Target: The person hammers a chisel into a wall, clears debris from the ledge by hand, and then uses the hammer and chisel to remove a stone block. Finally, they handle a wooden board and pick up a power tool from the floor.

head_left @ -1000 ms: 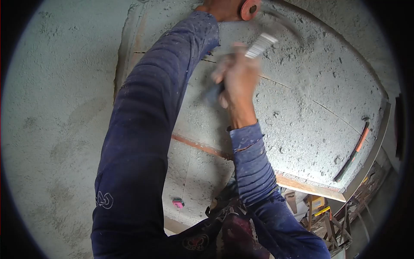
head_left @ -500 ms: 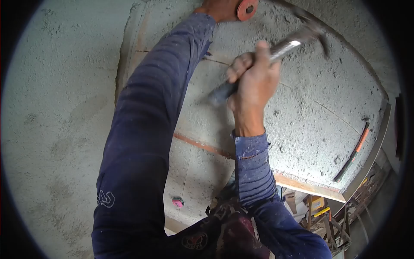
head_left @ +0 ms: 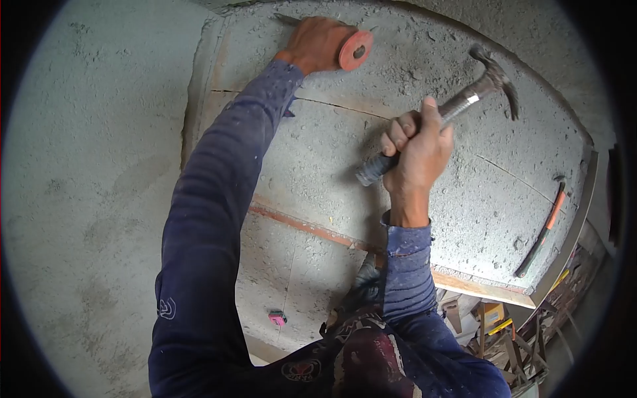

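My left hand (head_left: 318, 45) is closed round a chisel (head_left: 359, 51) with a round red guard at its struck end. Its dark tip pokes out beyond my knuckles, close to the far left part of the rough concrete surface (head_left: 318, 146). In my right hand (head_left: 419, 147) is a claw hammer (head_left: 464, 99), gripped round its dark handle with the thumb along the shaft. The hammer's metal head sits up and to the right, apart from the chisel.
A pry bar with an orange and black grip (head_left: 549, 222) lies near the right edge. A small pink object (head_left: 277, 318) rests at lower left. A reddish strip (head_left: 312, 229) crosses the surface. Wooden edging (head_left: 481, 288) and stacked scraps (head_left: 517, 351) are at lower right.
My left hand and the chisel have come down and left into fuller view. My right hand with the hammer has shifted right and slightly down.
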Demonstrator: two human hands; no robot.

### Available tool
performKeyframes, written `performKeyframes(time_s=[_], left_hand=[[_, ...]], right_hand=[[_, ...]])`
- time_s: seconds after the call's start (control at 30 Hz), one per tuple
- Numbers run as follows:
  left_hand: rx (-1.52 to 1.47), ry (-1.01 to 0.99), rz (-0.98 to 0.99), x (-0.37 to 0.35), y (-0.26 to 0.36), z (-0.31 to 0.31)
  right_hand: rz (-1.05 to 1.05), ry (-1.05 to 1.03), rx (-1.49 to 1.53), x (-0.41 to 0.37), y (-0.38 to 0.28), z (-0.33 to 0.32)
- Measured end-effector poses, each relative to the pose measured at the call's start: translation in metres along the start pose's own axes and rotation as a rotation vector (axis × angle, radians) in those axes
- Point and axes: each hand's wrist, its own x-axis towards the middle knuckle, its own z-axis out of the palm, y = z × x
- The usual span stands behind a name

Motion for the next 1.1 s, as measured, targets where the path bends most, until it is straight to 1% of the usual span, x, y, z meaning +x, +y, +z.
performKeyframes(time_s=[0.03,0.07,0.1,0.13,0.2,0.27,0.3,0.33,0.4,0.47,0.5,0.57,0.6,0.67,0.7,0.77,0.8,0.87,0.9,0.93,1.0,1.03,1.07,1.1], left_hand=[[-0.053,-0.006,0.021,0.002,0.006,-0.005],[-0.051,-0.004,0.014,0.006,0.007,-0.002],[-0.071,0.055,0.052,0.013,0.008,0.005],[-0.093,0.114,0.093,0.019,0.011,0.008],[-0.116,0.116,0.110,0.034,0.004,0.006],[-0.231,0.041,0.045,0.044,-0.007,0.000],[-0.253,0.075,0.064,0.043,-0.016,-0.002],[-0.252,0.072,0.057,0.041,-0.017,-0.001],[-0.114,-0.014,0.022,0.044,-0.017,0.001],[-0.095,-0.027,0.005,0.049,-0.017,0.005],[-0.071,-0.030,-0.009,0.054,-0.018,0.006],[-0.088,-0.010,-0.003,0.055,-0.021,0.007],[-0.114,0.009,0.008,0.054,-0.016,0.006],[-0.108,0.019,0.031,0.060,-0.011,-0.004],[-0.108,0.008,0.019,0.053,-0.010,-0.006],[-0.070,-0.037,-0.036,0.056,-0.010,0.003],[-0.026,-0.069,-0.073,0.060,-0.012,0.004],[-0.008,-0.096,-0.066,0.060,-0.011,-0.001],[-0.050,-0.055,-0.049,0.060,-0.011,-0.001],[-0.096,-0.015,-0.040,0.058,-0.008,0.000],[-0.056,0.007,-0.054,0.065,-0.008,0.000],[-0.029,-0.002,-0.082,0.058,-0.009,0.003],[-0.045,-0.027,-0.099,0.047,-0.005,0.010],[-0.082,-0.009,-0.099,0.048,-0.007,0.012]], right_hand=[[-0.006,-0.007,-0.005,0.003,-0.007,-0.003],[-0.065,0.009,-0.004,0.004,-0.011,-0.005],[-0.122,0.028,-0.001,0.003,-0.013,-0.006],[-0.118,0.029,-0.002,0.001,-0.016,-0.006],[-0.163,0.042,0.028,0.001,-0.022,-0.005],[-0.186,0.035,0.016,0.000,-0.026,-0.005],[-0.211,0.028,0.059,0.000,-0.028,-0.003],[-0.237,0.018,0.105,0.001,-0.028,-0.002],[-0.253,0.011,0.153,0.007,-0.020,0.000],[-0.336,0.126,0.305,0.016,-0.002,0.015],[-0.322,0.179,0.285,0.017,0.013,0.025],[-0.188,0.165,0.246,0.024,0.071,0.041],[0.014,-0.037,-0.088,0.023,0.079,0.041],[0.243,-0.150,-0.058,0.030,0.064,0.028],[0.256,-0.147,-0.062,0.025,0.053,0.024],[-0.076,0.118,0.144,0.017,0.035,0.023],[-0.074,0.112,0.144,0.018,0.042,0.028],[-0.214,0.295,0.286,0.017,0.071,0.040],[-0.039,-0.012,-0.062,0.007,0.077,0.045],[0.271,-0.189,-0.031,0.006,0.075,0.044],[0.232,-0.083,-0.021,0.005,0.056,0.037],[0.246,-0.089,-0.022,0.007,0.049,0.039],[0.042,0.057,0.075,0.004,0.042,0.037],[-0.186,0.190,0.176,0.007,0.039,0.038]])
